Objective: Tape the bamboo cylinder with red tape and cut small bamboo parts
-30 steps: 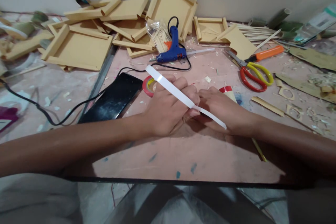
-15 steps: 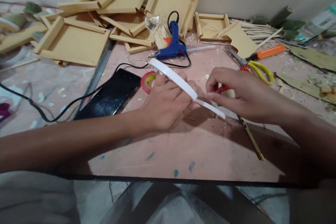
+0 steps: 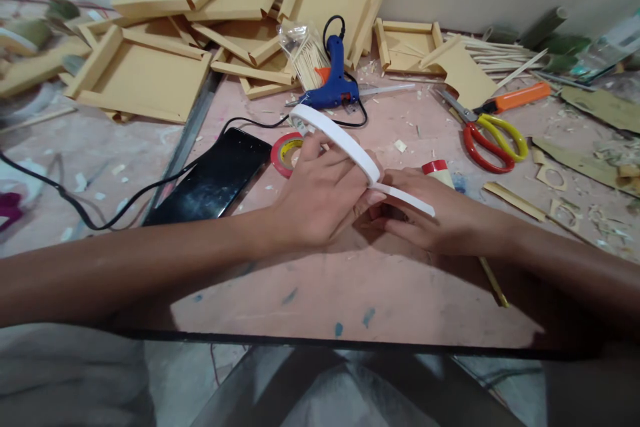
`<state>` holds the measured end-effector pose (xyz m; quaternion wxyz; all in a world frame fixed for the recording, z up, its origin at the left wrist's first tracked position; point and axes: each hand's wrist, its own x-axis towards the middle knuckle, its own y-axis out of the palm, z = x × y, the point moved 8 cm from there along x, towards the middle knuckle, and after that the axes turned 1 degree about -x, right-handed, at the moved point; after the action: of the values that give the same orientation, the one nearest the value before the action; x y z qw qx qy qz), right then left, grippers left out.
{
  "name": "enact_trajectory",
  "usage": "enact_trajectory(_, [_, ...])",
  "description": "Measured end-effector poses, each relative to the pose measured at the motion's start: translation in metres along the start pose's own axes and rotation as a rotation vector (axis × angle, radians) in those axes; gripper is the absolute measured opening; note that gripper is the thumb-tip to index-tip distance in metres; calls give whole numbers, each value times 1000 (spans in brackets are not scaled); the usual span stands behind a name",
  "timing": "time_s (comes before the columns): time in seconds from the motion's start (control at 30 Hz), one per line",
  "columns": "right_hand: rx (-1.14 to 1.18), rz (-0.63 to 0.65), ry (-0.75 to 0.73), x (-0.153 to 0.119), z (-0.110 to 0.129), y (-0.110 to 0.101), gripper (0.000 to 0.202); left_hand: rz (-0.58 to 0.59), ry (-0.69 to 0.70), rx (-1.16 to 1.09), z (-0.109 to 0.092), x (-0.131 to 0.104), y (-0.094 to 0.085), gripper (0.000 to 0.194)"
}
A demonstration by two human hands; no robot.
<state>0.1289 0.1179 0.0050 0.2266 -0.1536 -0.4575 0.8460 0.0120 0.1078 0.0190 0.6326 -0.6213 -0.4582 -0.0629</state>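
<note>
A roll of white tape (image 3: 343, 140) is held by my left hand (image 3: 320, 203), whose fingers are bent around it. From the roll a loose strip of tape sticks out to the right, over my right hand (image 3: 425, 207). The fingers of my right hand are curled and meet those of my left hand; anything between them is hidden. Behind the left fingers lies a red tape roll (image 3: 286, 155) with a yellow core. A thin yellowish stick (image 3: 494, 282) shows below my right wrist.
Left of my hands lies a black phone (image 3: 215, 177). A blue glue gun (image 3: 333, 83) with its cord is behind them. Red-and-yellow scissors (image 3: 487, 137) and an orange-handled cutter (image 3: 520, 99) lie right. Cardboard trays (image 3: 145, 77) are piled at the back.
My right hand has moved left and down to meet my left hand. The scissors' red handle and a red-topped white item behind the right hand are now uncovered.
</note>
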Motion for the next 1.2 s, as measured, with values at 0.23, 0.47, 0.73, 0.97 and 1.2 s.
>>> enact_trajectory(0.23, [43, -122, 194, -7, -16, -37, 10, 42, 5, 62, -2, -1, 3, 37])
enact_trajectory(0.47, [182, -309, 186, -27, -5, -78, 17, 115, 46, 140, -7, -4, 11, 30])
enact_trajectory(0.73, [345, -174, 297, -26, -3, -54, 20, 108, 84, 259, -15, 4, 5, 26])
enact_trajectory(0.97, [546, -134, 434, -23, -20, -37, 20, 174, 58, 338, -13, 7, 8, 20])
enact_trajectory(1.2, [613, -82, 443, -16, -18, -25, 11, 232, 87, 397, -15, 7, 12, 24])
